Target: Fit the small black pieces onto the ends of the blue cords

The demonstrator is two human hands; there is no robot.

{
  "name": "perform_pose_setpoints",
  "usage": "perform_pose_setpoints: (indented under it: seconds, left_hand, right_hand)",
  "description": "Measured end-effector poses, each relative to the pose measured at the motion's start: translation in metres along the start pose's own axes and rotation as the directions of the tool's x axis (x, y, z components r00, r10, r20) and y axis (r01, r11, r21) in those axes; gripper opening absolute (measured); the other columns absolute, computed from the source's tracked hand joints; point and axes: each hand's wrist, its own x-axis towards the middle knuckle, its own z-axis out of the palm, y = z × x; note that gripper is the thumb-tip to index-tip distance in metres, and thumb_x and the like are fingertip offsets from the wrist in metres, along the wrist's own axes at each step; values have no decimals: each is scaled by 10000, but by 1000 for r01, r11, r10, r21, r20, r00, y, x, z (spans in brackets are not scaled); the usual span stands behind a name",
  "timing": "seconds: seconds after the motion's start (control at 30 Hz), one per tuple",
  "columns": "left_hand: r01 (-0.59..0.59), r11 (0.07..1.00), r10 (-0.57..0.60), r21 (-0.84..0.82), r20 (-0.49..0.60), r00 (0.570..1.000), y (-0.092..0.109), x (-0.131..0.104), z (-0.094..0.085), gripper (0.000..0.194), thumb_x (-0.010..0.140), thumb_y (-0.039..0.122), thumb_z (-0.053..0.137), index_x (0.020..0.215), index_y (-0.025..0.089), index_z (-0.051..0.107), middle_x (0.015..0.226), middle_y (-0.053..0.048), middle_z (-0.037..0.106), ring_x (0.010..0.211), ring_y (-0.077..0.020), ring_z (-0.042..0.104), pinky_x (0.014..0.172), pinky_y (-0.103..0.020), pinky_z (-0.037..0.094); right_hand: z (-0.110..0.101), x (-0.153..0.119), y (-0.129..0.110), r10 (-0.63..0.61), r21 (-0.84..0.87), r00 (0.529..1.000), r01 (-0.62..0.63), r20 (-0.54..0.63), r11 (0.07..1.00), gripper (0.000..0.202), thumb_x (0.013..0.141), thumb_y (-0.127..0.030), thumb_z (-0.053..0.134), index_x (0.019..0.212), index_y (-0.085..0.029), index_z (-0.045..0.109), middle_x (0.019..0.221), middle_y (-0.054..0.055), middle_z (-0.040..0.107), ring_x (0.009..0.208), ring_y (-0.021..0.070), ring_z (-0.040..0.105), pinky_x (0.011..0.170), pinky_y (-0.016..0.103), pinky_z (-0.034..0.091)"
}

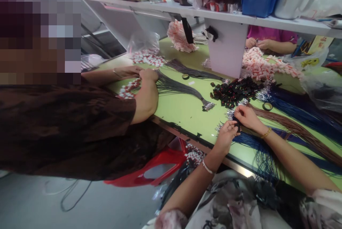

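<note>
My left hand (227, 134) is closed round a small black piece (237, 125) near the table's front edge. Just above and to the right, my right hand (247, 116) has its thumb and fingers pinched together at the silvery wire ends; what it grips is too small to make out. Blue wires (248, 141) run from beside my hands and hang over the edge. Behind them lies a heap of small black connectors (232, 91). A brown wire bundle (291, 123) stretches off to the right, with a roll of black tape (267, 106) beside it.
At the left, a person's hands (148, 75) work at a grey wire bundle (184, 88). Another person's hands (258, 43) show behind the shelf post (227, 50). Pale orange-white connectors (259, 63) are heaped at the back. A red stool (160, 164) stands below the table.
</note>
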Motion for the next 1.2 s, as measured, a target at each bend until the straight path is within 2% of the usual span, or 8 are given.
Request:
perform_pose_setpoints:
  seconds: [0.17, 0.3, 0.5, 0.73, 0.93, 1.07, 1.2]
  left_hand:
    - [49, 991, -43, -124, 50, 998, -2, 1, -3, 344, 627, 240, 756, 898, 156, 562, 792, -10, 571, 701, -96, 556, 660, -232, 457]
    - [88, 976, -72, -199, 83, 994, -1, 2, -4, 308, 648, 185, 734, 911, 146, 579, 831, -24, 578, 717, -94, 554, 677, -230, 458]
    - [115, 967, -88, -226, 124, 988, -2, 4, -6, 273, 675, 148, 707, 928, 143, 602, 803, -21, 588, 726, -105, 573, 687, -232, 466]
    - [100, 973, -71, -209, 143, 987, -3, 4, -9, 248, 681, 143, 701, 913, 145, 614, 832, -27, 601, 756, -117, 579, 728, -256, 470]
    - [90, 977, -62, -193, 148, 987, -2, 2, -8, 282, 661, 175, 731, 913, 146, 607, 820, -21, 604, 757, -117, 582, 742, -263, 468]
    - [72, 989, -58, -131, 106, 993, -4, 0, -6, 341, 618, 200, 774, 906, 147, 600, 798, -9, 612, 715, -95, 580, 697, -229, 458]
    - [80, 995, -75, -67, 71, 995, -3, -1, -4, 369, 575, 222, 802, 877, 138, 607, 768, -8, 620, 671, -88, 579, 673, -227, 463]
  right_hand:
    - [-2, -11, -5, 12, 215, 999, -4, -37, 977, 111, 768, -234, 494, 683, -171, 529, 609, -27, 524, 542, 94, 441, 521, 200, 341]
    - [-5, -37, 3, 54, 244, 998, -51, -7, 968, 101, 748, -220, 506, 671, -166, 542, 575, -36, 506, 519, 86, 423, 497, 192, 328]
    - [1, -64, 6, 76, 150, 997, -74, -9, 986, 110, 734, -220, 507, 637, -172, 527, 561, -27, 532, 502, 86, 426, 507, 196, 331]
    - [4, -65, 2, 54, -33, 997, -56, -58, 998, 114, 721, -213, 528, 614, -174, 536, 532, -30, 520, 475, 85, 411, 491, 201, 279]
    - [6, -66, -3, 3, -127, 996, -14, -85, 992, 124, 735, -214, 528, 617, -178, 530, 542, -26, 531, 473, 89, 405, 499, 211, 263]
    - [9, -66, -1, -88, -210, 994, 74, -61, 975, 134, 772, -206, 505, 643, -176, 527, 585, -6, 546, 514, 104, 431, 524, 222, 280]
    - [4, -66, 3, -219, -306, 976, 215, 23, 927, 146, 815, -191, 464, 688, -171, 534, 650, 30, 558, 600, 133, 476, 576, 240, 305]
